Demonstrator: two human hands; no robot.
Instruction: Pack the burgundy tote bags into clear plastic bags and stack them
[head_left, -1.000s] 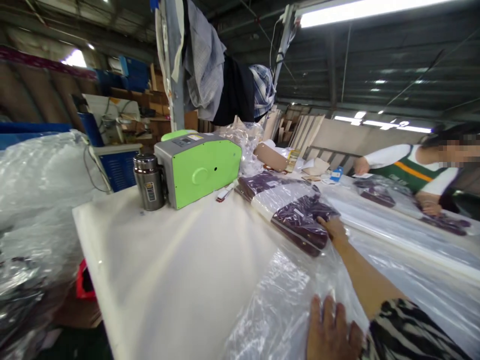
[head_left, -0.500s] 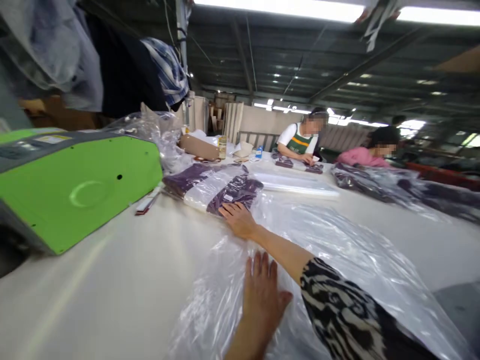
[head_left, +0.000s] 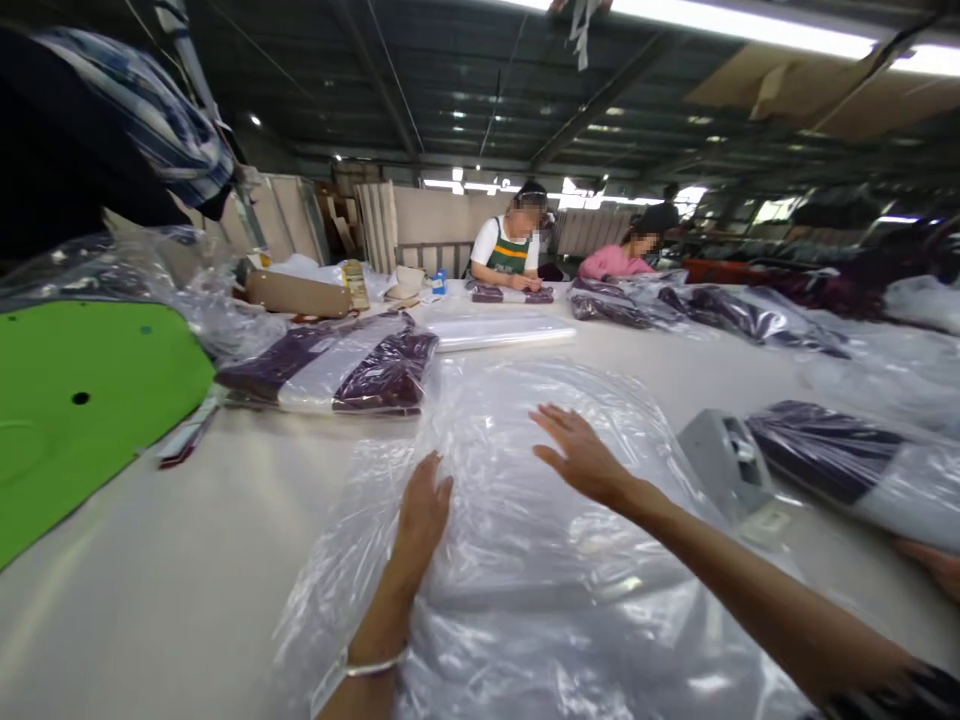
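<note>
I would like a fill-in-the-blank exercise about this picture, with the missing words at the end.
A bracelet circles the ____ wrist.
The right hand is spread over clear plastic sheeting, with a grey device to its ____.
The machine at the picture's left edge has a ____ panel.
Across the table, a co-worker wears an apron over a ____ shirt.

Missing words: left; right; green; white.

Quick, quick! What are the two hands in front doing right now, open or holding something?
Left hand: at the clear plastic; can't tell whether it pinches any.
Right hand: open over the plastic, holding nothing.
</note>
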